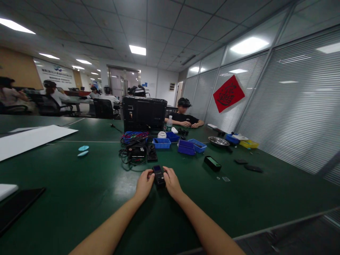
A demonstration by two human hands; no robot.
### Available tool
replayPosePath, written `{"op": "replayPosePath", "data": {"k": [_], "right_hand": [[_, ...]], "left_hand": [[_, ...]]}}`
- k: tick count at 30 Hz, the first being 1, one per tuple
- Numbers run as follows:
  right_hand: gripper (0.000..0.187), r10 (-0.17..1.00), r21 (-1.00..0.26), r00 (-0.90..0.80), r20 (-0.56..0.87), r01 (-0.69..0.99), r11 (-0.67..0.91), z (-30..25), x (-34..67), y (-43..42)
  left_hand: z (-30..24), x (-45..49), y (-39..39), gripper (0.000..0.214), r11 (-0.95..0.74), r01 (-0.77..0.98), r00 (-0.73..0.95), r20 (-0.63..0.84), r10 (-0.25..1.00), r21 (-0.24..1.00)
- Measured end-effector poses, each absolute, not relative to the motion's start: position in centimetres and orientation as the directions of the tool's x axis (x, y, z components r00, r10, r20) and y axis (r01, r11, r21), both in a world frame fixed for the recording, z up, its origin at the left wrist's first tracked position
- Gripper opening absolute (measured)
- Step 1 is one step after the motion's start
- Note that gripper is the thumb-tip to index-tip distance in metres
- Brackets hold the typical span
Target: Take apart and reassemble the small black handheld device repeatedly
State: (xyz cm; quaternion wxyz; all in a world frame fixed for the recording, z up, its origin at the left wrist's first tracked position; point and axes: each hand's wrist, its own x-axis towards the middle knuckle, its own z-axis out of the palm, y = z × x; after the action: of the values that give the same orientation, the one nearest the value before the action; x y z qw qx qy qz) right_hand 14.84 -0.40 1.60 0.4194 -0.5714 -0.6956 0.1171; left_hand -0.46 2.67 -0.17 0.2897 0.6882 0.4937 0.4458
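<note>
Fingers of the left hand (145,182) and right hand (172,180) are drawn in narrow, pressing a small black boxy device with a dark screen (158,174) from both sides. Device sits between the hands, near the middle of the dark green surface (106,184); can't tell if its underside touches. Two-sided hold probably keeps it steady, and leaves the upward screen face uncovered. Just beyond: a black gadget with a round knob (152,152), beside a tangle of black cables (126,156), likely heaped there to keep the near area free. Behind, a blue rectangular plastic tray (162,145) and a deep blue-purple plastic bin (186,148), presumably for containing small parts. Right of the hands, well apart: a long black box with a green top (212,163), a thin clear square piece (226,179) near it. Farther back right, a shiny round metal bowl (218,142). Left: two light-blue oval pieces (83,148), near each other. Far side: a large black open-backed casing (145,114), upright, and a co-worker in a black shirt (189,119), forearms on the surface.
</note>
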Motion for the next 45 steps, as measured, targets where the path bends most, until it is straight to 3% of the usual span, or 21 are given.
{"op": "replayPosePath", "data": {"k": [3, 6, 9, 12, 17, 30, 36, 45], "right_hand": [[0.037, 0.942, -0.768, 0.038, 0.333, 0.591, 0.247, 0.8, 15.0, 0.2], [0.038, 0.972, -0.870, -0.035, 0.233, 0.438, 0.225, 0.2, 14.6, 0.4], [0.040, 0.972, -0.926, -0.132, 0.196, 0.300, 0.228, 0.0, 14.2, 0.4], [0.040, 0.968, -0.942, -0.172, 0.183, 0.251, 0.222, 0.0, 14.1, 0.5], [0.035, 0.978, -0.943, -0.118, 0.172, 0.268, 0.198, -0.2, 14.7, 1.1], [0.031, 0.963, -0.957, 0.219, 0.157, 0.275, 0.093, -0.5, 20.4, 3.1], [0.031, 0.970, -0.967, 0.197, 0.141, 0.238, 0.092, -0.6, 21.0, 3.3], [0.025, 0.981, -0.928, 0.160, 0.114, 0.371, 0.047, -0.5, 21.0, 3.4]], "left_hand": [[-0.2, -0.3, 2.3, 0.037, -0.354, 0.430, 0.120, 0.336, 0.934, 0.831], [-0.2, -0.1, 1.7, 0.053, -0.409, 0.519, 0.149, 0.392, 0.908, 0.751], [-0.2, -0.2, 1.3, 0.067, -0.398, 0.603, 0.129, 0.408, 0.904, 0.691], [-0.3, -0.4, 1.0, 0.068, -0.311, 0.635, 0.075, 0.344, 0.936, 0.707], [0.0, -0.8, 0.7, 0.066, -0.208, 0.609, 0.041, 0.231, 0.972, 0.765], [1.2, -3.9, 0.2, 0.067, -0.100, 0.672, -0.054, 0.183, 0.982, 0.734], [1.7, -7.1, 0.2, 0.064, -0.052, 0.733, -0.119, 0.202, 0.972, 0.679], [3.1, -14.2, -0.5, 0.066, 0.130, 0.778, -0.282, 0.157, 0.947, 0.614]]}}
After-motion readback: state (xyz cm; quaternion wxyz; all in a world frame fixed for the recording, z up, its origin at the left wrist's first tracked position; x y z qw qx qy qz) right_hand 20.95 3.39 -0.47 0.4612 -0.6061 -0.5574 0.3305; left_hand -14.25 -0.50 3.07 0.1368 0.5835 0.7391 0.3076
